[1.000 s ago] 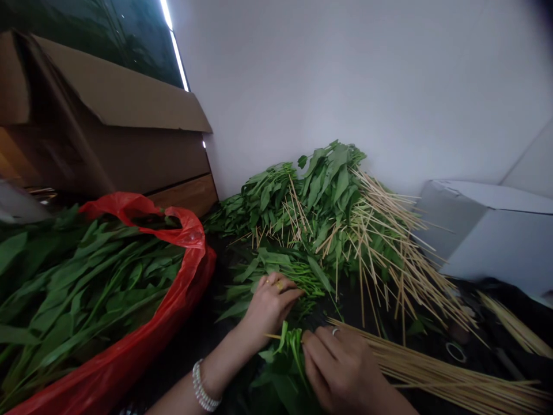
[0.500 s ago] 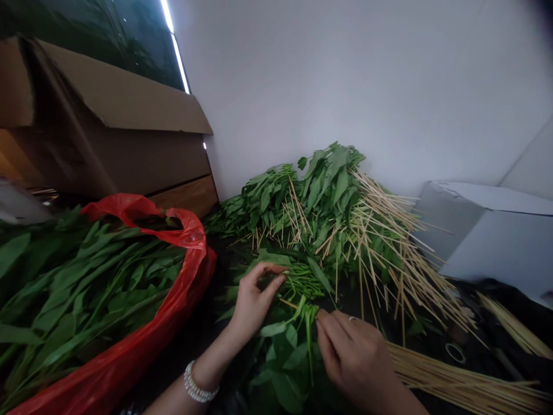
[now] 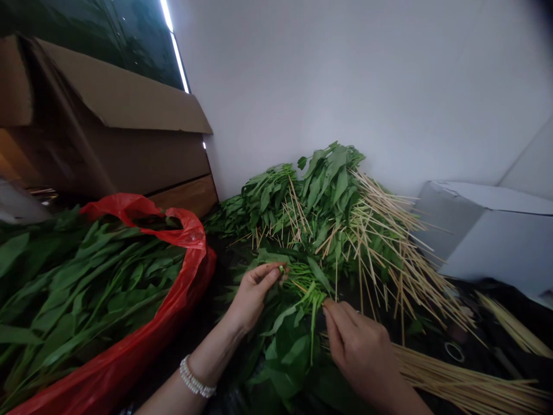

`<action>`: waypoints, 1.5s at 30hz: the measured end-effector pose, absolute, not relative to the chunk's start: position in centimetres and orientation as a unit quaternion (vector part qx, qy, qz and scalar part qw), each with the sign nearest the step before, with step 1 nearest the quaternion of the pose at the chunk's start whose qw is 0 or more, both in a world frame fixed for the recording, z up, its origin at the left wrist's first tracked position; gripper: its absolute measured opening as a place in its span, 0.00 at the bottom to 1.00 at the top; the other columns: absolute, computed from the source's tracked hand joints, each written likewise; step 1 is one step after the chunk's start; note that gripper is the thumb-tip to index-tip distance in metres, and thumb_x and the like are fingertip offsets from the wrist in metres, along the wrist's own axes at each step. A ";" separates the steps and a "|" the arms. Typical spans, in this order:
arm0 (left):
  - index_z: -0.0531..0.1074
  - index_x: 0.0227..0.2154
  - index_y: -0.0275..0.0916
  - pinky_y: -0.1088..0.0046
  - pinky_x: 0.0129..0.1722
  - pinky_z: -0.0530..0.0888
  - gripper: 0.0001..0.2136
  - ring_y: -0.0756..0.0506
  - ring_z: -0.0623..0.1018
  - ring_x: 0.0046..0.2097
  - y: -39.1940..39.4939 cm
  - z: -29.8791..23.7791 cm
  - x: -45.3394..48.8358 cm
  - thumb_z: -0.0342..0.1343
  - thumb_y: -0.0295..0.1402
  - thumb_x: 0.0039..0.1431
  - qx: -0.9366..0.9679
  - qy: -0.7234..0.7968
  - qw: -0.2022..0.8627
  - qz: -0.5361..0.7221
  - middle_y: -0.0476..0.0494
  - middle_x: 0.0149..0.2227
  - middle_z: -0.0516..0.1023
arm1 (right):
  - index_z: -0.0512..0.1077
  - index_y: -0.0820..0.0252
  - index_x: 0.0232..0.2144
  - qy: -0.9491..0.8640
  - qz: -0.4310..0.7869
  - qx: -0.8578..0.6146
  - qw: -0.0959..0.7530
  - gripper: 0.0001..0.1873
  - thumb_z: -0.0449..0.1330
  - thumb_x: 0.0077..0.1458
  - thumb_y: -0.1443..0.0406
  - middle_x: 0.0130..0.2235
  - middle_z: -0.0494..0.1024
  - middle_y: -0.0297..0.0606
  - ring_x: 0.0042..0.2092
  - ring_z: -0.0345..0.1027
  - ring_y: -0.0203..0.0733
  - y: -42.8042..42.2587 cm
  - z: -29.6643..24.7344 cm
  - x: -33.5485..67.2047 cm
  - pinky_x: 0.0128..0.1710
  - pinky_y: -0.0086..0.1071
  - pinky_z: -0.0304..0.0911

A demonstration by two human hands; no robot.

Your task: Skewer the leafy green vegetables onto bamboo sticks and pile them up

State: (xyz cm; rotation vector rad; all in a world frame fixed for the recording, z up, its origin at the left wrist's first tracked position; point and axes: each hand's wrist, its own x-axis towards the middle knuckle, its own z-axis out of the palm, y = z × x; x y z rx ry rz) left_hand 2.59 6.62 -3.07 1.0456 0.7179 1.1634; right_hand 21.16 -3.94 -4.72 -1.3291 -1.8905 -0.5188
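Observation:
My left hand (image 3: pixel 253 293) pinches a green stem of the loose leafy greens (image 3: pixel 298 279) lying in front of me. My right hand (image 3: pixel 358 349) is closed on a small bunch of leaves (image 3: pixel 287 346) threaded on a bamboo skewer, its fingertips at the stem ends. Both hands meet over the dark table, just in front of a large heap of skewered greens (image 3: pixel 332 202) stacked against the wall.
A red plastic bag (image 3: pixel 185 271) full of long green leaves sits at the left. Cardboard boxes (image 3: pixel 116 138) stand behind it. Bare bamboo skewers (image 3: pixel 458 383) lie at the right front, near a white box (image 3: pixel 492 230) and a small tape roll (image 3: pixel 453 350).
Both hands have moved forward, away from me. The right hand carried the skewered bunch up toward the loose stems, and the left hand turned from a flat press to a pinch on a stem.

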 end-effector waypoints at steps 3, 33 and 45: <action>0.80 0.35 0.35 0.79 0.37 0.72 0.12 0.52 0.76 0.32 6.3 -3.0 2.8 0.67 0.34 0.47 0.466 0.305 0.662 0.502 0.44 0.32 0.82 | 0.70 0.63 0.41 -0.741 -0.195 -0.520 0.376 0.11 0.48 0.62 0.70 0.28 0.72 0.34 0.27 0.67 0.34 -3.9 -4.8 21.1 0.29 0.29 0.57; 0.80 0.30 0.34 0.78 0.32 0.73 0.09 0.51 0.76 0.27 6.0 -3.4 3.1 0.68 0.33 0.45 0.523 0.333 0.615 0.487 0.44 0.28 0.82 | 0.70 0.64 0.41 -0.742 -0.187 -0.535 0.358 0.14 0.45 0.63 0.70 0.27 0.73 0.36 0.27 0.68 0.34 -3.9 -5.0 20.8 0.28 0.26 0.59; 0.79 0.29 0.34 0.75 0.33 0.73 0.10 0.48 0.78 0.28 5.8 -3.3 3.3 0.68 0.35 0.45 0.549 0.352 0.595 0.469 0.43 0.28 0.82 | 0.70 0.63 0.40 -0.747 -0.174 -0.540 0.346 0.14 0.44 0.62 0.71 0.27 0.73 0.36 0.27 0.69 0.35 -3.8 -5.4 20.8 0.26 0.28 0.59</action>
